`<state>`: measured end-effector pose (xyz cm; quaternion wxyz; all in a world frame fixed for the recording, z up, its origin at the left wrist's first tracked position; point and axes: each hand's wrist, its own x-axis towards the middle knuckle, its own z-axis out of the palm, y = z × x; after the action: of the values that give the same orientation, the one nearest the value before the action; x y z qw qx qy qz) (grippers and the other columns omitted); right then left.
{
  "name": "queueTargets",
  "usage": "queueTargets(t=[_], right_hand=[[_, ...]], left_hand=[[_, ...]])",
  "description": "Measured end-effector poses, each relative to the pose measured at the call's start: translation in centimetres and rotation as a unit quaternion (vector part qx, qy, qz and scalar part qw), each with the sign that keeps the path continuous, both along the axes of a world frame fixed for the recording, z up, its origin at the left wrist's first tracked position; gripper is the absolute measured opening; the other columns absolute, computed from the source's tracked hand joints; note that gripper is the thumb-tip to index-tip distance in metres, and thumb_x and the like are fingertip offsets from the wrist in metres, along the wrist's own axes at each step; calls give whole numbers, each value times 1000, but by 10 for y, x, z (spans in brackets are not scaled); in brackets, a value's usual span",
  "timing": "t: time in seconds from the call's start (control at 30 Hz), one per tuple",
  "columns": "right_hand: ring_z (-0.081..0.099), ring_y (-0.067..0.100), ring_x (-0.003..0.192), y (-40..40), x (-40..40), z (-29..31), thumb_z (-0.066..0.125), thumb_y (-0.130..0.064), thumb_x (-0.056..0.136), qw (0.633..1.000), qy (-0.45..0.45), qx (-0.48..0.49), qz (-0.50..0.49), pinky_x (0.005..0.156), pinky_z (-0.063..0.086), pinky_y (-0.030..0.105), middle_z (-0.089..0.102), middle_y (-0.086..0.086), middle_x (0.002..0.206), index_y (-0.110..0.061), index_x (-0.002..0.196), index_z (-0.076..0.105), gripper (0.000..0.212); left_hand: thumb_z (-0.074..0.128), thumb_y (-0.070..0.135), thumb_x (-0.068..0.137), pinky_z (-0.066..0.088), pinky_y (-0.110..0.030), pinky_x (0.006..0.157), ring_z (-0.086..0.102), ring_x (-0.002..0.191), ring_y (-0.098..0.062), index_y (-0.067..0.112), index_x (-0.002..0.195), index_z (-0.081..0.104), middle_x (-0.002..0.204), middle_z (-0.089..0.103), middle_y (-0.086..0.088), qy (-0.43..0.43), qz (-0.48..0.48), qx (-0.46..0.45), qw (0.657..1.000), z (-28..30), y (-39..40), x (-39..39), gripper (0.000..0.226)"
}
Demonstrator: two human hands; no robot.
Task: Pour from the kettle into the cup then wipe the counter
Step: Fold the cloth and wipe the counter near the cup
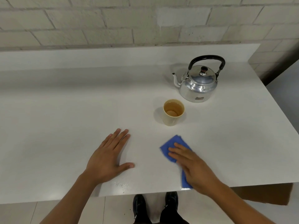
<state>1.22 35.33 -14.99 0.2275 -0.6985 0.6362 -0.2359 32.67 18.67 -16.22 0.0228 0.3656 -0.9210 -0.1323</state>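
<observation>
A white counter (64,110) fills most of the frame, backed by a pale brick wall (97,21) along the top. In the upper right of the frame a shiny metal kettle (198,84) stands upright on the counter, its black handle (207,58) arched over the lid and its spout pointing toward the left of the frame. Just below it and slightly left, near but not touching, sits a cream-coloured cup (173,113), upright, with clear liquid inside. In the lower middle of the frame the left hand (110,159) lies flat on the bare counter, palm down, fingers stretched out and thumb spread, holding nothing. In the lower right the right hand (192,165) presses palm down on a blue cloth (171,145), fingers extended over it rather than curled around it; the cloth lies flat on the counter near its front edge, part of it showing beyond the fingertips and part under the wrist. A patch of small droplets (121,185) sits on the counter between the two forearms, close to the front edge. Below the edge, at the bottom of the frame, two black shoes (155,206) stand on a light floor
</observation>
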Motion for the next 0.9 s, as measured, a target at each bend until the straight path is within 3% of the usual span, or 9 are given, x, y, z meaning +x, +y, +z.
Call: queueTargets(t=[0.13,0.27,0.4,0.53,0.73,0.83,0.9], right_hand=[[30,23,148,-19,0,-1,57,8,95,998,30,13,-59,122,21,35,31,-6,154,-8,145,48,53],[11,19,153,-46,42,-13,52,0,99,999,44,22,1,123,4,27,20,-4,162,-10,154,33,59],[-4,16,153,-68,93,-26,53,-5,100,996,70,4,51,124,-3,30,12,0,168,-14,159,21,67],[-10,9,152,-57,109,-31,52,-7,98,986,65,3,153,121,-12,28,7,-8,166,-17,159,23,68],[17,10,153,-14,55,-13,49,-11,104,975,9,10,223,123,19,32,37,-7,160,-17,149,47,46],[21,11,152,-5,12,-3,42,-15,105,977,33,15,210,122,22,33,40,-6,159,-14,146,51,43],[24,11,152,-7,-15,2,47,-7,104,984,46,15,169,121,25,34,40,-5,158,-14,146,52,43]], left_hand=[[44,88,88,8,-37,129,-2,163,-12,25,168,11,176,2,13,1,-4,4,1000,2,0,0,106],[48,96,77,4,-34,130,-2,163,-12,23,168,10,176,2,12,-1,-4,18,1000,3,0,0,122],[53,100,68,5,-34,130,-1,163,-12,20,168,9,177,2,10,3,-6,32,999,1,0,1,135],[56,100,64,7,-36,130,0,163,-13,16,167,10,177,4,7,10,-13,39,999,-1,-2,2,141],[55,103,60,6,-36,130,-1,163,-13,17,168,8,177,3,7,13,-10,35,999,1,-2,3,145],[53,105,58,5,-36,130,-3,163,-12,19,168,6,177,0,9,7,-4,34,999,2,-1,2,147],[53,104,59,3,-35,130,-4,163,-11,18,168,7,176,0,10,6,0,32,999,3,-1,1,145]])
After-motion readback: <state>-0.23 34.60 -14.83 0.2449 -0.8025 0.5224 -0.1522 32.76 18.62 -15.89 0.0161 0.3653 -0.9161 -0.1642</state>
